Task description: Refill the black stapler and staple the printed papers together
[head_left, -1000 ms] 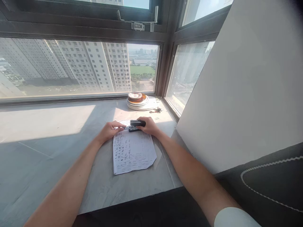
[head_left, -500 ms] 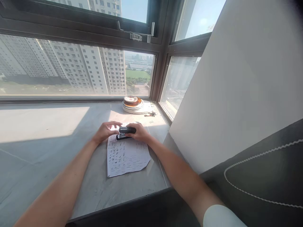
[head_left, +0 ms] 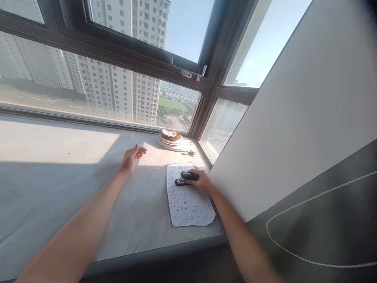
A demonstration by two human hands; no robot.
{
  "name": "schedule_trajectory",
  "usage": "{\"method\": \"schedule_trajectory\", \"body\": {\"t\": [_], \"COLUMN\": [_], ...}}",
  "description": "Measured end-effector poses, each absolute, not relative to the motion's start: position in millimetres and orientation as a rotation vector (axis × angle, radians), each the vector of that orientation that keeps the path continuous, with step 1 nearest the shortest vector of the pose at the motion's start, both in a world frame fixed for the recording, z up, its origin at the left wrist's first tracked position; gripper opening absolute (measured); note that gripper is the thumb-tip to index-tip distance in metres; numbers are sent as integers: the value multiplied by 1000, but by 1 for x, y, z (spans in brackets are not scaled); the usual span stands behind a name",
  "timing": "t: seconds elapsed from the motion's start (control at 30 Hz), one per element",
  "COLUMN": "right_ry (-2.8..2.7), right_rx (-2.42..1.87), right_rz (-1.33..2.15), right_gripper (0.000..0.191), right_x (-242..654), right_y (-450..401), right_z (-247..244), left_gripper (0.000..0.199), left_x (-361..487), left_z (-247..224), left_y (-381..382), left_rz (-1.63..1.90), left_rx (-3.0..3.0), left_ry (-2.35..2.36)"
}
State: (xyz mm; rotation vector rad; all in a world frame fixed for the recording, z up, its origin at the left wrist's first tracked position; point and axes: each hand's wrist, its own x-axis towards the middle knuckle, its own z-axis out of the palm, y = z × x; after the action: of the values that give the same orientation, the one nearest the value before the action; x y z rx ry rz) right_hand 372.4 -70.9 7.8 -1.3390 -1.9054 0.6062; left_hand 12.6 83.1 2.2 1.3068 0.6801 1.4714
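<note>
My right hand is wrapped round the back end of a black stapler, whose front points left. Beneath the stapler lies a white sheet of paper covered in handwriting, with uneven lower corners. Whether there is more than one sheet I cannot tell. Away to the left, my left hand is apart from both paper and stapler. Its fingers are partly curled and spread, pointing right, with nothing in them.
A stack of plates and bowls stands near the window corner, with a small dark string-like item beside it. The stone sill ends at a front edge. A white wall panel slants up on the right, and a beaded cord hangs there.
My left hand has let go of the stapler area and moved left, off the paper. The stapler, right hand and paper now appear further right, partly because the view has tilted.
</note>
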Motion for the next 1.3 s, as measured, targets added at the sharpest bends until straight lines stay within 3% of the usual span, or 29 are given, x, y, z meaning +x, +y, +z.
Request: {"method": "schedule_trajectory", "body": {"t": [0.23,0.3,0.47,0.63,0.77,0.9,0.97,1.07,1.3], "right_ry": [-1533,-1684,-2052,-2205,-2275,-2377,-2429,-2478,-2546], "right_rx": [-1393,-1388,-1385,-1469,-1515,-1411,-1347,-1251,-1163], "right_rz": [309,235,354,355,319,336,312,277,340], "right_gripper": [40,32,44,42,44,41,38,36,39], "right_x": [408,414,419,393,332,244,198,136,44], "right_y": [-38,-17,22,33,40,47,47,45,46], "right_z": [5,3,-15,-32,-30,-25,-22,-18,-14], "left_gripper": [60,61,60,57,46,33,38,50,65], "left_x": [12,11,7,7,-8,-79,-133,-210,-251], "left_z": [1,0,0,-1,1,4,5,3,1], "left_y": [86,86,88,87,72,34,9,-21,-39], "left_rz": [1471,1488,1528,1568,1667,1328,1055,547,499], "left_rx": [1281,1258,1209,1180,1189,1797,2059,1596,1528], "left_ry": [653,662,716,834,1329,1917,2191,2738,2646]}}
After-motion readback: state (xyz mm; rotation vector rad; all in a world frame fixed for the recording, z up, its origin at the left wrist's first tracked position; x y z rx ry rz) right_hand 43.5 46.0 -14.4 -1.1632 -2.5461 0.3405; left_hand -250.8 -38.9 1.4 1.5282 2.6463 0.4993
